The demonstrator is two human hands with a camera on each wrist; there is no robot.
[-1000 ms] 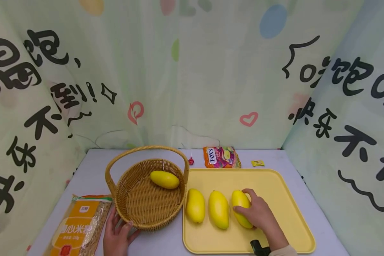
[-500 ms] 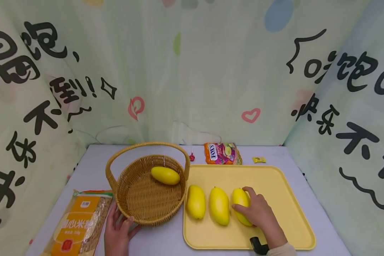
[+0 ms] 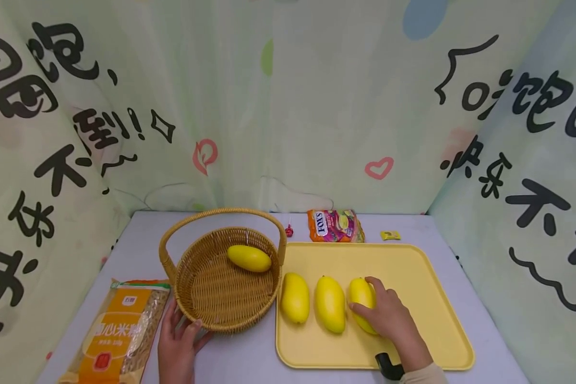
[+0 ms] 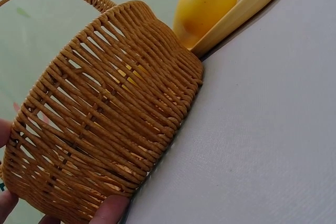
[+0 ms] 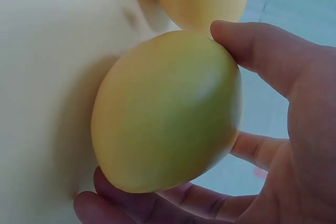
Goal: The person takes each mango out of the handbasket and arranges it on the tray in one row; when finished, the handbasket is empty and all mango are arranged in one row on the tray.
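My right hand (image 3: 389, 317) grips the rightmost mango (image 3: 362, 298), thumb on one side and fingers curled round the other. In the right wrist view the held mango (image 5: 168, 111) lies against the tray surface. Two more yellow mangoes, a middle one (image 3: 330, 304) and a left one (image 3: 295, 298), lie beside it on the yellow tray (image 3: 432, 320). A wicker basket (image 3: 221, 298) with a tall handle stands left of the tray, one mango (image 3: 249, 258) inside. My left hand (image 3: 177, 341) holds the basket's near left side; in the left wrist view its fingertips touch the woven wall (image 4: 105, 114).
An orange-labelled bag (image 3: 117, 330) of grain-like food lies at the left. Behind the tray are a FOX'S candy bag (image 3: 336, 226), a small yellow packet (image 3: 390, 235) and a red lollipop (image 3: 289, 231). Printed curtains (image 3: 317, 106) enclose the white table (image 3: 240, 357).
The head view has tilted down, so everything sits a little higher in frame. Both hands, the basket and the mangoes keep nearly the same places relative to each other.
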